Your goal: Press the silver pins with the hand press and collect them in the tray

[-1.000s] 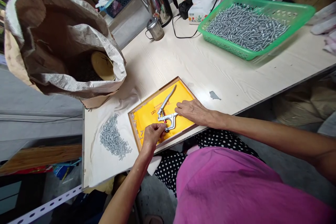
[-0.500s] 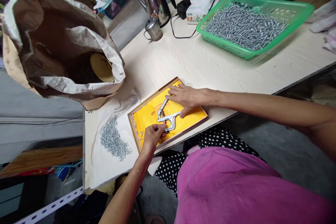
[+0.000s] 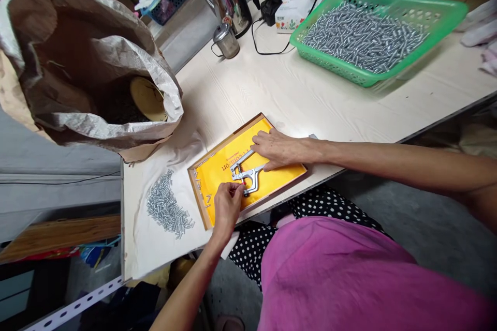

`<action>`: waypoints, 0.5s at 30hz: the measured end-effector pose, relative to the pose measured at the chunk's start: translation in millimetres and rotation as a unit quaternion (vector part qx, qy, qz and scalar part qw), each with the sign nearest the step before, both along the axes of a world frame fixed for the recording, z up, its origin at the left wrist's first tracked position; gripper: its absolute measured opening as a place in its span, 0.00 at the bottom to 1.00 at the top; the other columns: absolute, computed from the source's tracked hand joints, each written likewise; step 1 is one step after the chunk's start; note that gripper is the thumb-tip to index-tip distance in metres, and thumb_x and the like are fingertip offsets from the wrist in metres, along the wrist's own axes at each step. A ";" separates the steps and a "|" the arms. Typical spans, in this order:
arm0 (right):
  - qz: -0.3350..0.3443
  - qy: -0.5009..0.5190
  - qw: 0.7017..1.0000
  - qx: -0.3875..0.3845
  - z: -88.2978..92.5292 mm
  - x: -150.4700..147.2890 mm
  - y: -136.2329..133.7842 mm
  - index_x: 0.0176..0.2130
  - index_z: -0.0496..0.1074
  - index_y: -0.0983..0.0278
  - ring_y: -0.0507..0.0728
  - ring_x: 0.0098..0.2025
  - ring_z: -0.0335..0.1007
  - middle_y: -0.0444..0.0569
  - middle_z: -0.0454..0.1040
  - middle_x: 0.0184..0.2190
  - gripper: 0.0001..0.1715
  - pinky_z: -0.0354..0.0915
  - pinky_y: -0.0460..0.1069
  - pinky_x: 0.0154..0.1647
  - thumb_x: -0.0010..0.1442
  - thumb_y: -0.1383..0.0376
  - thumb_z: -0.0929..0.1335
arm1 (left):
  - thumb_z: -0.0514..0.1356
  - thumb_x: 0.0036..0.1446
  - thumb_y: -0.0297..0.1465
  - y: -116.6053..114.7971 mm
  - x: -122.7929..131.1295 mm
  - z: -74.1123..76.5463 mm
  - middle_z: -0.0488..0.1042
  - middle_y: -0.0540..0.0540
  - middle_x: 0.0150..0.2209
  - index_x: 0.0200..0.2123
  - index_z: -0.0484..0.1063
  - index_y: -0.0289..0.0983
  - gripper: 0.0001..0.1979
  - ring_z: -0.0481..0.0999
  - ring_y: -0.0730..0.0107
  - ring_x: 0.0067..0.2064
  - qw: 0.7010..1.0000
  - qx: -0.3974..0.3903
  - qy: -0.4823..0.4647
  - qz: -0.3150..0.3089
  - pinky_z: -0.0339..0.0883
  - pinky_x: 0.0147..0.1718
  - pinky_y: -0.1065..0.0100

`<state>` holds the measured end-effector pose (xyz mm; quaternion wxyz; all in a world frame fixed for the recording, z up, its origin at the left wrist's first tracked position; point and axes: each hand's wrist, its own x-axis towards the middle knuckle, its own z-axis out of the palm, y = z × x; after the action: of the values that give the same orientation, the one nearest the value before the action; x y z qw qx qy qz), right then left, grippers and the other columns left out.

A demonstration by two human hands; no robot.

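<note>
Silver hand pliers (image 3: 253, 177) with a spring between the arms lie over a yellow sheet (image 3: 217, 178) in a shallow cardboard tray (image 3: 198, 196). My right hand (image 3: 277, 147) is closed around the pliers' two handles. At the jaw end, thumb and fingers of my left hand (image 3: 229, 201) are pinched together; whatever is between them is too small to make out. A small red part shows at the jaw by the fingertips. Several small metal pins (image 3: 199, 184) are lined along the tray's left side.
Left of the tray, a heap of small metal pins (image 3: 169, 207) lies on white cloth. A green basket (image 3: 361, 80) of metal pieces stands at back right. A large open sack (image 3: 155, 129) rises at left; a kettle (image 3: 231, 5) and metal cup (image 3: 226, 44) stand behind.
My right hand's fingers have drawn in around the handles, and the handles are closer together. My left hand stays pinched at the jaw, its wrist shifted slightly right.
</note>
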<state>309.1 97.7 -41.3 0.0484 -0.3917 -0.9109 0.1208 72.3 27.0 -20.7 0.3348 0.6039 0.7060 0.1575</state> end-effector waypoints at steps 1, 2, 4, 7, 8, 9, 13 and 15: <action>0.001 0.004 1.000 -0.003 0.3 0.1 -2.7 0.49 0.71 0.70 0.65 0.50 0.60 0.59 0.70 0.48 0.24 0.58 0.54 0.43 0.62 0.54 0.72 | 0.66 0.55 0.39 -2.2 2.6 -0.4 0.75 0.44 0.32 0.30 0.77 0.36 0.11 0.76 0.64 0.32 0.998 0.047 0.027 -0.022 0.70 0.36 0.63; 0.000 0.008 1.000 -0.006 0.6 0.1 -5.1 0.49 0.71 0.70 0.64 0.50 0.61 0.59 0.70 0.48 0.23 0.58 0.54 0.42 0.63 0.56 0.72 | 0.65 0.56 0.37 -3.6 4.8 -0.8 0.75 0.44 0.35 0.31 0.77 0.36 0.09 0.77 0.63 0.35 0.995 0.076 0.045 -0.042 0.71 0.39 0.62; -0.009 0.013 1.000 -0.012 1.2 0.0 -8.9 0.50 0.71 0.71 0.64 0.50 0.61 0.60 0.70 0.48 0.22 0.57 0.54 0.42 0.63 0.57 0.72 | 0.64 0.58 0.35 -3.4 6.9 -1.3 0.74 0.44 0.36 0.33 0.78 0.37 0.07 0.77 0.62 0.37 0.991 0.088 0.062 -0.076 0.72 0.41 0.60; -0.017 0.016 1.000 -0.014 1.3 -0.7 -11.7 0.50 0.71 0.71 0.64 0.50 0.61 0.60 0.71 0.49 0.22 0.57 0.54 0.41 0.63 0.58 0.72 | 0.61 0.62 0.34 5.8 3.7 0.7 0.74 0.44 0.37 0.35 0.77 0.37 0.08 0.78 0.62 0.38 0.986 0.112 0.067 -0.104 0.74 0.42 0.60; -0.015 0.016 1.000 -0.012 1.1 -0.9 -12.0 0.51 0.70 0.71 0.65 0.50 0.61 0.60 0.71 0.49 0.23 0.57 0.54 0.41 0.63 0.58 0.72 | 0.60 0.63 0.34 10.7 2.1 1.8 0.74 0.43 0.39 0.38 0.77 0.37 0.08 0.78 0.61 0.40 0.982 0.128 0.067 -0.118 0.74 0.43 0.60; -0.013 0.015 1.000 -0.010 0.9 -1.0 -12.2 0.51 0.70 0.71 0.65 0.51 0.61 0.60 0.71 0.50 0.23 0.58 0.54 0.42 0.63 0.57 0.72 | 0.60 0.64 0.35 15.9 1.1 2.7 0.75 0.42 0.42 0.41 0.77 0.37 0.09 0.78 0.60 0.43 0.977 0.144 0.071 -0.140 0.74 0.45 0.59; -0.013 0.013 1.000 0.001 -0.3 0.5 -13.5 0.52 0.70 0.72 0.64 0.50 0.62 0.60 0.71 0.49 0.25 0.58 0.54 0.43 0.63 0.57 0.72 | 0.67 0.59 0.36 36.8 6.4 0.4 0.71 0.37 0.59 0.59 0.70 0.38 0.25 0.69 0.49 0.60 0.931 0.162 0.120 -0.305 0.66 0.59 0.49; -0.009 0.015 1.000 0.011 -0.1 2.7 -15.2 0.54 0.69 0.73 0.64 0.48 0.62 0.60 0.72 0.48 0.30 0.59 0.55 0.44 0.61 0.56 0.73 | 0.68 0.57 0.36 45.4 13.7 -3.6 0.69 0.36 0.62 0.64 0.65 0.37 0.33 0.65 0.46 0.62 0.906 0.149 0.153 -0.366 0.64 0.61 0.47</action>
<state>311.7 82.5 -41.4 0.0670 -0.3976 -0.9077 0.1162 86.0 72.4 -24.3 0.1630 0.8794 0.4462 0.0327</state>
